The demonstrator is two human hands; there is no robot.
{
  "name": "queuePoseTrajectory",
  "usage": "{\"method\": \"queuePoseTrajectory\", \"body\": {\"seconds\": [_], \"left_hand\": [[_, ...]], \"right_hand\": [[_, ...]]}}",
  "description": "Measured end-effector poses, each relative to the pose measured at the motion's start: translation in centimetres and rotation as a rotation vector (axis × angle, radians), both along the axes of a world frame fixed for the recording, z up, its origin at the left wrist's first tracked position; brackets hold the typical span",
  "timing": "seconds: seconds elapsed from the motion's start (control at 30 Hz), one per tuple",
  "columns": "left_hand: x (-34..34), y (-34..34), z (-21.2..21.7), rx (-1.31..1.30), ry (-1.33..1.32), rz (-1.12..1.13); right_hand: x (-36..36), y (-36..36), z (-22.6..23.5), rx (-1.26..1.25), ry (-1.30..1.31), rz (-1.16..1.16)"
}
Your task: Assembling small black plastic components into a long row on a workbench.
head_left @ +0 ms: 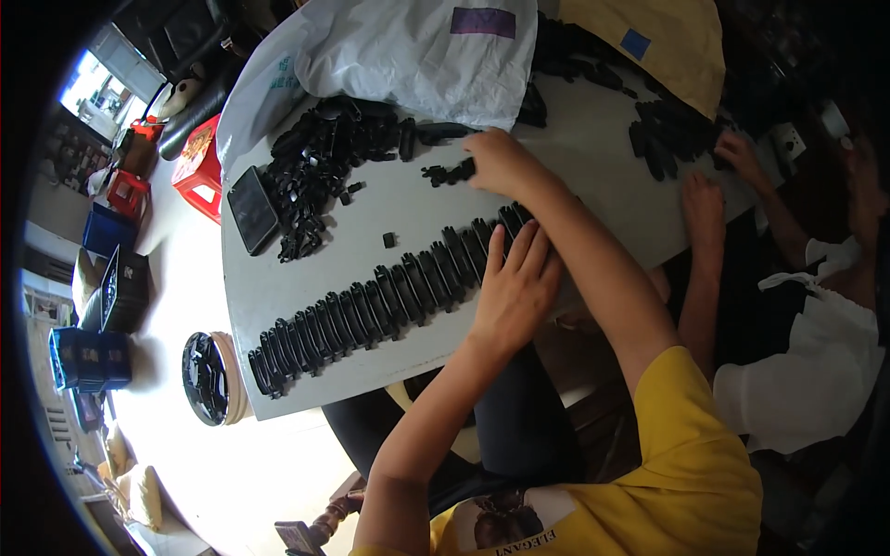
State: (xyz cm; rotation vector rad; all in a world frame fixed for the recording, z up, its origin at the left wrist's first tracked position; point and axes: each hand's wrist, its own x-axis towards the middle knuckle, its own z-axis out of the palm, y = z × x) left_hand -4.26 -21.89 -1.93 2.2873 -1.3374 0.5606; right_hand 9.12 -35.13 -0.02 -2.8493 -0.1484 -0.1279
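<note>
A long slanting row of curved black plastic pieces [375, 301] stands side by side along the near edge of the table. My left hand [515, 289] lies over the right end of this row, its fingers stretched out and slightly apart. Beyond it my right hand [505, 165] reaches across the table with its fingers curled together. The fingertips are at a cluster of small black pieces [445, 174]; whatever they grip is hidden from me. One small black piece [389, 240] lies alone between the row and the heap.
A heap of black parts [320, 148] and a dark phone-like slab [253, 210] lie at the left. White [408, 65] and tan [667, 46] sacks cover the far side. A co-worker's hands [705, 199] are near more black parts at right. A bucket [211, 378] stands on the floor.
</note>
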Motion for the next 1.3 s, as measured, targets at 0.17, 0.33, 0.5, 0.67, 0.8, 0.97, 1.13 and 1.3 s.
{"method": "queuePoseTrajectory", "body": {"seconds": [0.17, 0.33, 0.5, 0.67, 0.8, 0.97, 1.13, 1.3], "left_hand": [[0.3, 0.6, 0.3, -0.064, 0.086, 0.059], [0.3, 0.9, 0.5, -0.008, -0.001, -0.022], [0.5, 1.1, -1.2, -0.086, 0.025, -0.154], [0.4, 0.8, -1.4, -0.259, 0.289, -0.162], [0.3, 1.0, -0.9, -0.118, 0.035, -0.135], [0.3, 0.9, -0.6, -0.087, -0.021, -0.087], [0.6, 0.7, -0.6, -0.104, -0.027, -0.165], [0.4, 0.7, -0.5, -0.115, 0.033, -0.203]], "right_hand": [[1.4, 3.8, 2.0, 0.758, 0.04, 0.005], [-0.4, 2.9, 3.6, 0.511, -0.061, 0.086], [-1.3, 9.0, 3.8, 0.259, 0.278, 0.468], [0.3, 10.3, 1.8, 0.29, 0.035, 0.408], [-0.6, 8.4, 3.9, 0.302, -0.014, 0.288], [-3.5, 1.6, 5.6, 0.48, -0.214, 0.185], [-11.0, -7.5, 2.7, 0.484, -0.34, -0.251], [-15.7, -5.0, -3.1, 0.655, -0.435, -0.413]]}}
